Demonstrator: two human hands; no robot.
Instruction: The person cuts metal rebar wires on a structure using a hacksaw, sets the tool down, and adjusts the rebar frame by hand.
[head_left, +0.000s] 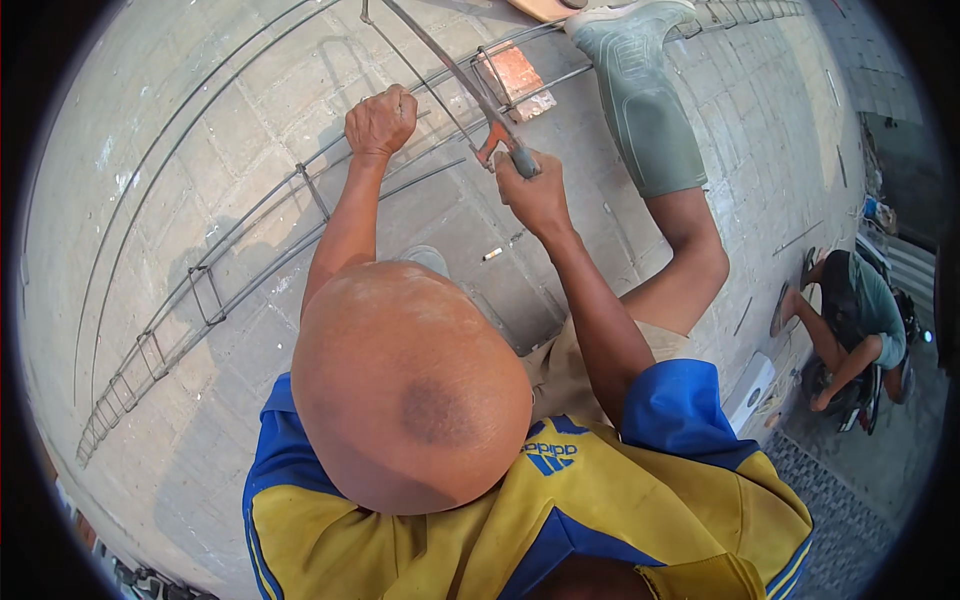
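Observation:
My right hand (537, 192) is wrapped round the grey handle of a hacksaw (497, 128), whose frame slants up and away to the left. The saw's blade crosses the long steel bars of a rebar cage (207, 295); whether its teeth touch a bar I cannot tell. To the left of the blade, my left hand (382, 122) is closed in a fist round a bar of the cage. Square wire stirrups join the bars. A reddish brick (515, 82) lies under the cage just beyond the saw. My bent knee (410, 390) hides part of the ground nearer me.
My right leg, in a green rubber boot (650, 115), stands beside the cage. Loose curved steel rods (128, 185) lie on the paved ground at left. A cigarette butt (492, 254) lies near my right forearm. Another person (860, 320) sits low at far right.

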